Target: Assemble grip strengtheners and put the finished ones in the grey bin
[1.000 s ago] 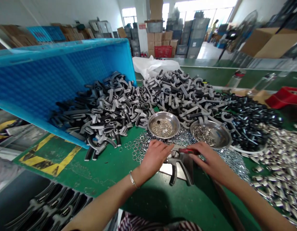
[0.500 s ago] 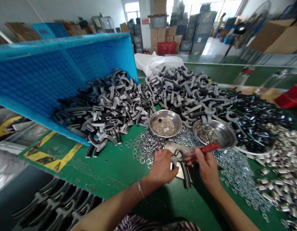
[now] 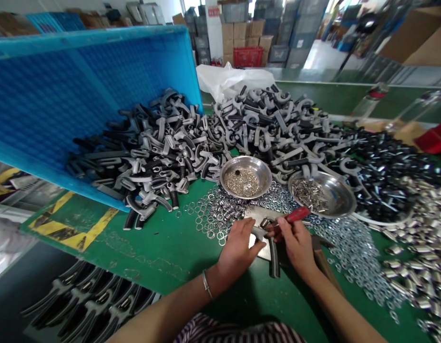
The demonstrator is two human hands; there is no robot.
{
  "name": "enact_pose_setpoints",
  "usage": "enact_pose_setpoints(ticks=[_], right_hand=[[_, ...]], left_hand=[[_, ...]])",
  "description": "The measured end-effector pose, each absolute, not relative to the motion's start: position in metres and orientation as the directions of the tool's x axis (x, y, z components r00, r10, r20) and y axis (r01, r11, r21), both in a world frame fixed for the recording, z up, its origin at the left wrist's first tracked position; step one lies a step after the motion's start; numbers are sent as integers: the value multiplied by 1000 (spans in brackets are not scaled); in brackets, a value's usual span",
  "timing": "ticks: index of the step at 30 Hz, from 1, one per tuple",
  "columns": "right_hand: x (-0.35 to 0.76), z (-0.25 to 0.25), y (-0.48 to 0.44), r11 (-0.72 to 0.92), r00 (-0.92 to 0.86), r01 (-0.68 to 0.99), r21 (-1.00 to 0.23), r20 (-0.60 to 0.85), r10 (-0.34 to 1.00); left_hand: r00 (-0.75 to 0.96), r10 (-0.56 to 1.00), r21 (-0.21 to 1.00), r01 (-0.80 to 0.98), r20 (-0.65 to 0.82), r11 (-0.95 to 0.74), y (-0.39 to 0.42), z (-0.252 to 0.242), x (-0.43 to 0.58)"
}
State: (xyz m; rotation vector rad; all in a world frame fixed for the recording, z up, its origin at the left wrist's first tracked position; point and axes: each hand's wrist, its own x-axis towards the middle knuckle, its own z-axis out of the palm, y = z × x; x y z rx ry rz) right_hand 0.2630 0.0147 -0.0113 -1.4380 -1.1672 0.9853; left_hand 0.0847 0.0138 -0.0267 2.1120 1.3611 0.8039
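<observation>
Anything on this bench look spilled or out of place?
The blue crate lies on its side, grey parts spilling onto the bench, perhaps deliberately. One dark piece in the left bowl looks unlike the small gold-coloured parts around it.

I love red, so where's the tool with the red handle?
In the head view, right of centre, the red-handled tool is in the right hand, just below the right metal bowl.

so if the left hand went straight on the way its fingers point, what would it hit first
Beyond the gray-and-black part it grips, the left hand would probably meet the small shiny metal piece, then the right hand; depth is hard to judge.
</observation>
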Motion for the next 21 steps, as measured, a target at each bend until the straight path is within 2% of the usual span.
enact_pose_setpoints(ticks=[5,8,12,14,17,19,21], right_hand=[[262,-8,14,-59,188,246,-967,-12,982],[262,-7,10,-38,172,353,-935,25,985],[257,-2,10,111,65,630,-769,194,979],[256,6,18,167,5,677,-716,232,973],[263,20,37,130,11,584,-801,168,986],[272,26,45,74,45,403,-912,101,994],[280,24,45,17,82,154,-988,30,996]], left_hand=[[272,921,657,646,278,-389,8,-33,85],[283,918,653,645,279,-397,8,-31,84],[299,915,649,646,271,-402,9,-29,84],[304,917,646,651,259,-398,9,-28,85],[296,929,640,674,222,-368,10,-28,86],[297,933,640,681,203,-356,11,-27,87],[305,932,645,675,197,-358,12,-26,87]])
